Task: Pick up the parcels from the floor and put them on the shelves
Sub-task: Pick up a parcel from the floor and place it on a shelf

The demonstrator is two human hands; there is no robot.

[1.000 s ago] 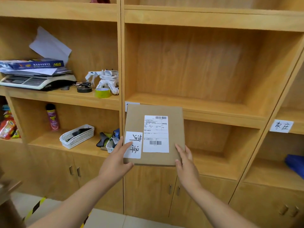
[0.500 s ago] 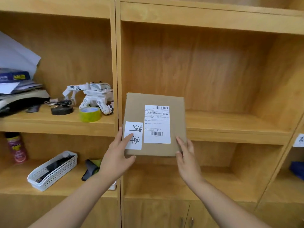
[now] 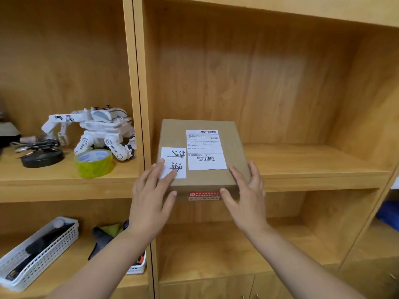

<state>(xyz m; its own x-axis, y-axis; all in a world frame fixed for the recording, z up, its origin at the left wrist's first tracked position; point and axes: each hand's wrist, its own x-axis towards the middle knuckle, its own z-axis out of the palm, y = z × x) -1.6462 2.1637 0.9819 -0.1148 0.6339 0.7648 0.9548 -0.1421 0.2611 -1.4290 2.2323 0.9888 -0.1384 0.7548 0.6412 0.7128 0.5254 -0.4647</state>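
Observation:
A flat brown cardboard parcel [image 3: 203,152] with a white shipping label and a handwritten white sticker lies flat on the middle wooden shelf [image 3: 313,167], at its left end against the upright divider. Its front edge, with a red sticker, overhangs the shelf lip slightly. My left hand [image 3: 151,199] grips the parcel's near left corner, fingers on top and thumb on the front edge. The near right corner is held by my right hand [image 3: 246,197] in the same way.
In the left compartment stand a white toy robot [image 3: 101,130], a yellow-green tape roll [image 3: 94,162] and a black round object [image 3: 42,157]. A white plastic basket [image 3: 36,253] sits on the shelf below. Something blue [image 3: 388,214] lies at the far right.
The parcel went from being held upright in front of the shelf to lying flat on the shelf. Both hands moved up and forward with it. The view came closer.

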